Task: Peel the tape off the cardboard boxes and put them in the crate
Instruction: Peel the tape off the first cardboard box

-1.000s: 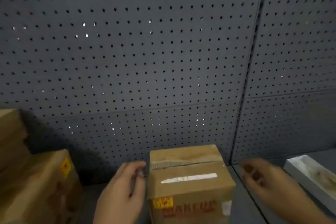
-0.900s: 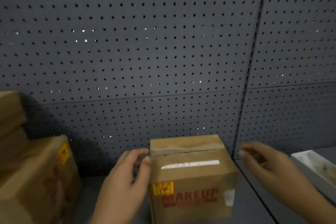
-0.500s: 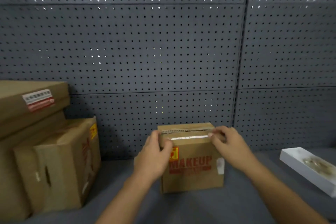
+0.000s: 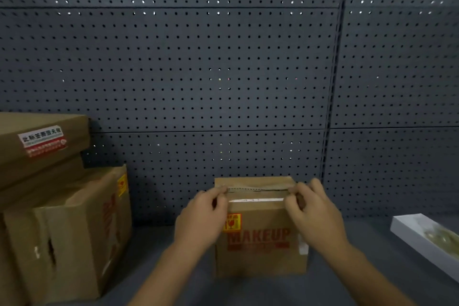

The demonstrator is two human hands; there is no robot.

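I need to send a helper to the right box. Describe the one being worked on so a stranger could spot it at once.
Start at the dark pegboard wall and drop to the grey shelf below it. The MAKEUP box stands alone near the middle, with the left hand and the right hand at its top corners. Unlike the bigger stacked boxes on the left, it is small and bears red MAKEUP lettering.

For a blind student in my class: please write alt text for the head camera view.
Two hands, left hand and right hand, grip the top edges of a small cardboard box printed MAKEUP, on a dark surface before a pegboard wall. Larger boxes are stacked at left; a white tray lies at right.
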